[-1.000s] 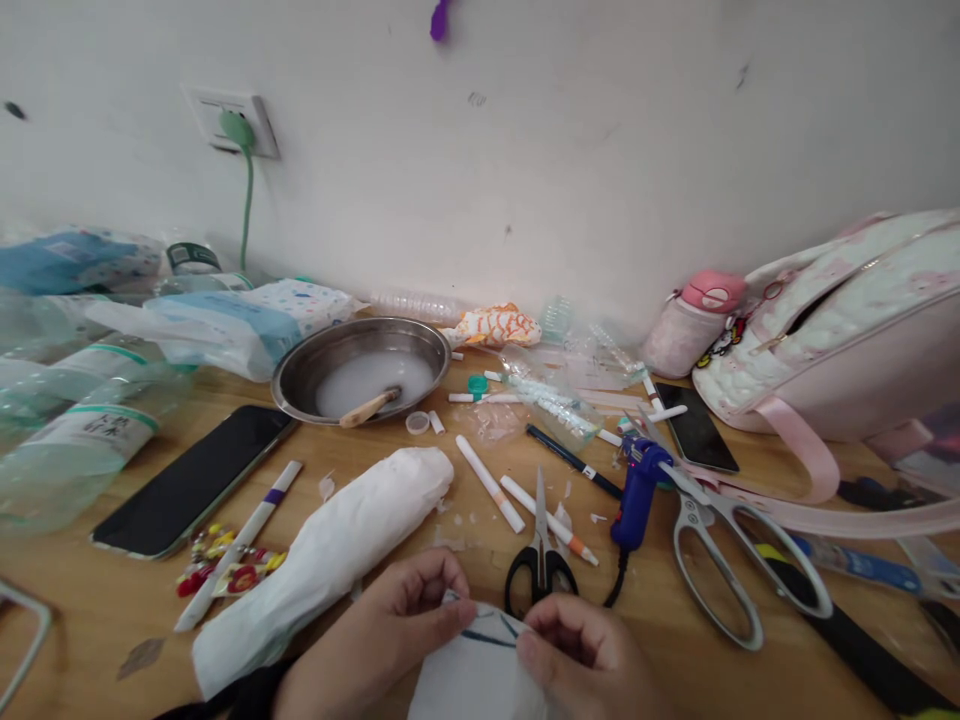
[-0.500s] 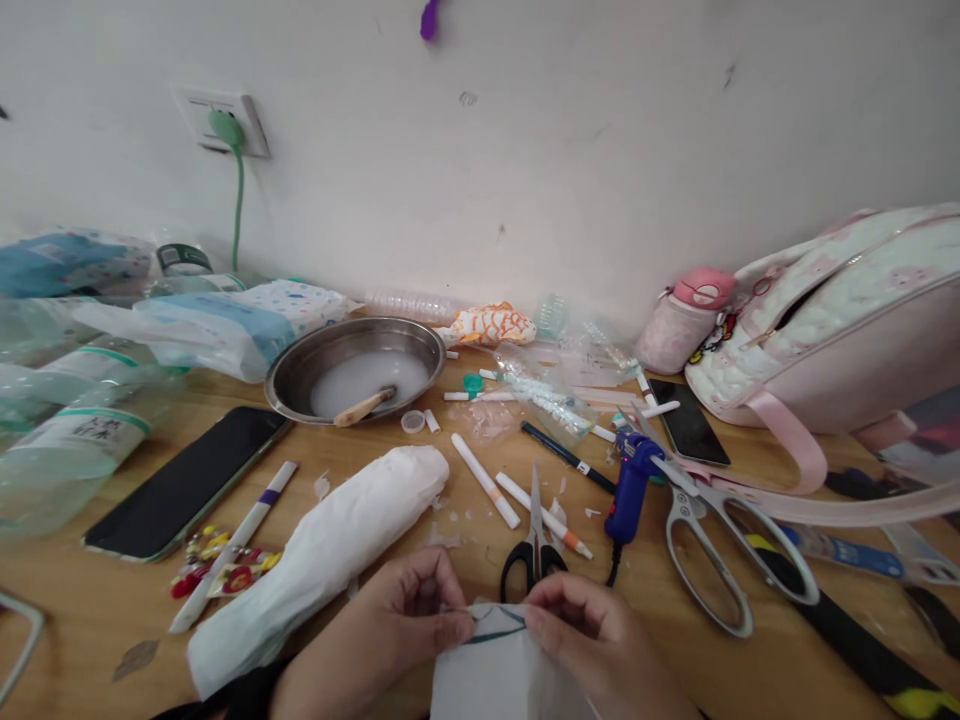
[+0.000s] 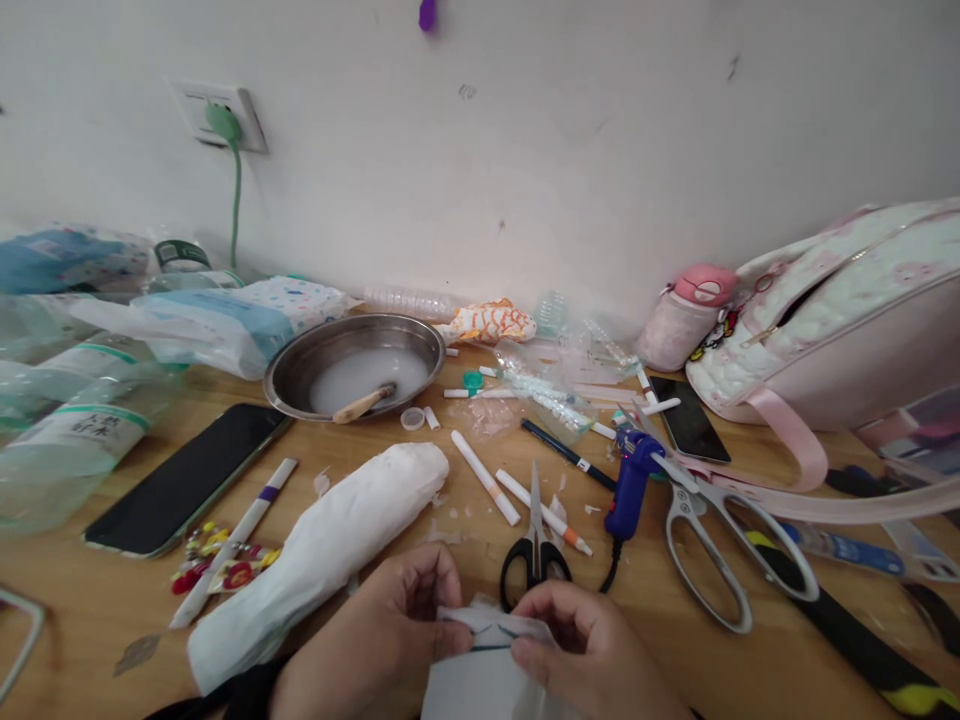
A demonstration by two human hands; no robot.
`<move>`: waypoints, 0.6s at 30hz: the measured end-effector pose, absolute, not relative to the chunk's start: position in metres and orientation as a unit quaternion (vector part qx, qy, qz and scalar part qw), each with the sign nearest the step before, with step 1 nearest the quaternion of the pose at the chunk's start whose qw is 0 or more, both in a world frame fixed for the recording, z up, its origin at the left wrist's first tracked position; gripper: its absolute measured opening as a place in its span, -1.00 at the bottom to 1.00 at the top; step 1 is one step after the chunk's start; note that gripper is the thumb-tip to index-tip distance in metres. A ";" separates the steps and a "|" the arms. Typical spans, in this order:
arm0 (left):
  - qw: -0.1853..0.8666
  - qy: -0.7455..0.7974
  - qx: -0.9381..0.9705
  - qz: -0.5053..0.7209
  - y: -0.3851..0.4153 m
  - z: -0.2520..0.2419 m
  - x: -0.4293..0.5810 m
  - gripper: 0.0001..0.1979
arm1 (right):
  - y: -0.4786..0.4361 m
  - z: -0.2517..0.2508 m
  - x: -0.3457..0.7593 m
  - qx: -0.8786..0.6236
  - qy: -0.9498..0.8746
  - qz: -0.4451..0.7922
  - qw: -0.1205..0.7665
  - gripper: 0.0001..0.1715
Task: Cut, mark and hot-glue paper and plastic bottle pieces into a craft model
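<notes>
Between my two hands is a sheet of white paper (image 3: 480, 685) with dark drawn lines near its upper edge, where it bends over. My left hand (image 3: 401, 625) pinches the paper at its left side, thumb in front. On the right side, my right hand (image 3: 577, 640) pinches it too. Just beyond my fingers lie black-handled scissors (image 3: 535, 545), blades pointing away. A bottle-shaped form wrapped in white paper (image 3: 330, 555) rests left of my hands. White markers (image 3: 484, 478) lie past the scissors, and a blue glue gun (image 3: 631, 485) stands to their right.
A metal bowl (image 3: 277, 385) of milky liquid holds a wooden-handled brush (image 3: 365, 403). Phones (image 3: 187, 480), plastic bottles (image 3: 82, 440) and beads (image 3: 225, 560) lie left. Large grey-handled scissors (image 3: 705, 560), a pink-lidded flask (image 3: 679, 320) and a backpack (image 3: 847, 320) are right. An orange-patterned fish (image 3: 493, 321) lies behind.
The paper's upper edge has bent over, with its lines now lower and partly covered. My right hand has shifted slightly left along the paper; both hands still pinch it.
</notes>
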State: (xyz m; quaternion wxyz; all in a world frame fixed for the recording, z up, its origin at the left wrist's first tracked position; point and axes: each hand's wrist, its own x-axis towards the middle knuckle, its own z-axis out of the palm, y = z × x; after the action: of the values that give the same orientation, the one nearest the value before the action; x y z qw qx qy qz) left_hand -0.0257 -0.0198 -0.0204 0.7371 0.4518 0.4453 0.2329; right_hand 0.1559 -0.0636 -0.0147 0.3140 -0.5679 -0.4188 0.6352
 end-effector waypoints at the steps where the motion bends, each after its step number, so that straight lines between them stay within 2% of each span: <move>1: 0.741 0.442 0.450 0.231 -0.020 -0.022 -0.026 -0.64 | -0.063 -0.014 0.156 -0.569 -0.423 0.634 0.310 -0.74; 7: 0.727 0.446 0.464 0.241 -0.019 -0.019 -0.027 -0.66 | -0.063 -0.006 0.152 -0.600 -0.439 0.600 0.295 -0.70; 12: 0.788 0.403 0.399 0.240 -0.021 -0.022 -0.025 -0.54 | -0.064 -0.009 0.152 -0.599 -0.419 0.602 0.322 -0.66; 18: 0.780 0.433 0.390 0.227 -0.018 -0.018 -0.025 -0.60 | -0.064 -0.009 0.153 -0.589 -0.425 0.604 0.328 -0.73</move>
State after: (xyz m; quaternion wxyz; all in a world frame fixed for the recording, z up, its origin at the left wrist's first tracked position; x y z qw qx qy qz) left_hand -0.0253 -0.0178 -0.0175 0.7803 0.3900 0.4332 0.2268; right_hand 0.1525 -0.0640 -0.0090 0.3280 -0.5889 -0.4253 0.6039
